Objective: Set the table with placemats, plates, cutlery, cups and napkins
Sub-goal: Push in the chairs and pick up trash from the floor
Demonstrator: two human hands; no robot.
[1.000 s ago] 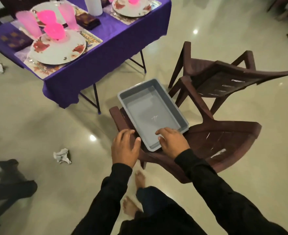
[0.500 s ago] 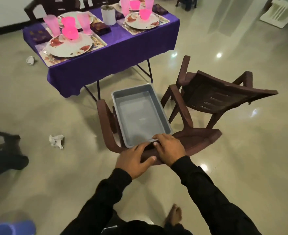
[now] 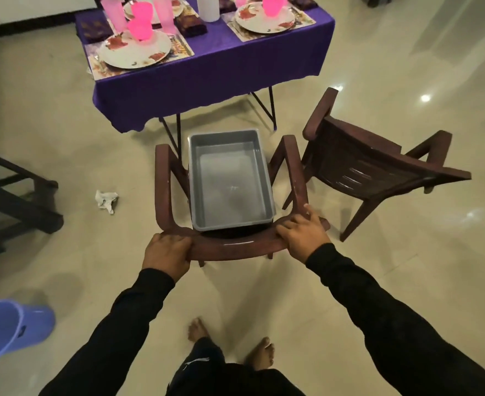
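Note:
A brown plastic chair (image 3: 232, 247) stands in front of me, facing the table. My left hand (image 3: 165, 252) grips the left end of its backrest top, and my right hand (image 3: 302, 235) grips the right end. An empty grey tub (image 3: 229, 178) lies on the seat. Beyond it, the purple-clothed table (image 3: 207, 75) carries placemats, floral plates (image 3: 134, 51), pink cups (image 3: 141, 25), dark folded napkins (image 3: 191, 25) and a white cylinder (image 3: 208, 7).
A second brown chair (image 3: 372, 170) stands close on the right, turned sideways. Dark furniture (image 3: 12, 195) sits at the left edge. A crumpled paper (image 3: 105, 200) lies on the floor, and a blue bucket (image 3: 7, 330) is at lower left. My bare feet (image 3: 229, 344) show below.
Both hands moved from the tub's near rim onto the chair's backrest and spread to its two ends. The chair now faces the table squarely, and my view has backed away.

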